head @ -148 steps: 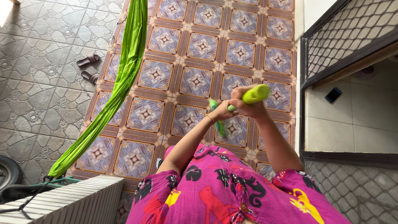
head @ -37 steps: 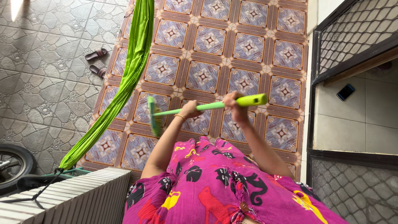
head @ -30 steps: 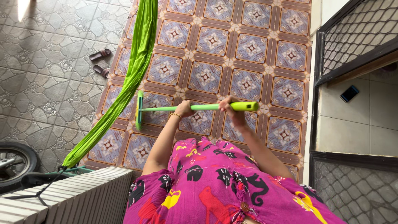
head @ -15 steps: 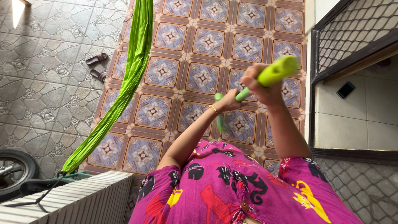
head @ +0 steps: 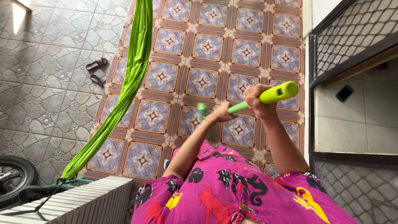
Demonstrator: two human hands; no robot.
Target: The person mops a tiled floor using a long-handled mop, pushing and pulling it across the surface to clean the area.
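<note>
I hold a bright green broom (head: 273,93) by its handle with both hands, above a patterned tiled floor (head: 207,45). My right hand (head: 257,99) grips the thick upper end of the handle. Lower on the shaft my left hand (head: 222,113), with a gold bracelet at the wrist, is closed around it. The broom head (head: 202,111) shows as a blurred green strip just left of my left hand, near the floor in front of my pink printed dress.
A green hammock (head: 128,83) hangs diagonally at the left. A pair of sandals (head: 96,70) lies on the grey paving. A metal mesh door (head: 352,37) stands at the right, a dark phone (head: 344,93) on the floor inside. A tyre (head: 14,176) and slatted bench (head: 78,203) sit bottom left.
The broom head swung from far left, near the hammock, back in close in front of me. The handle's top dropped a little since half a second ago.
</note>
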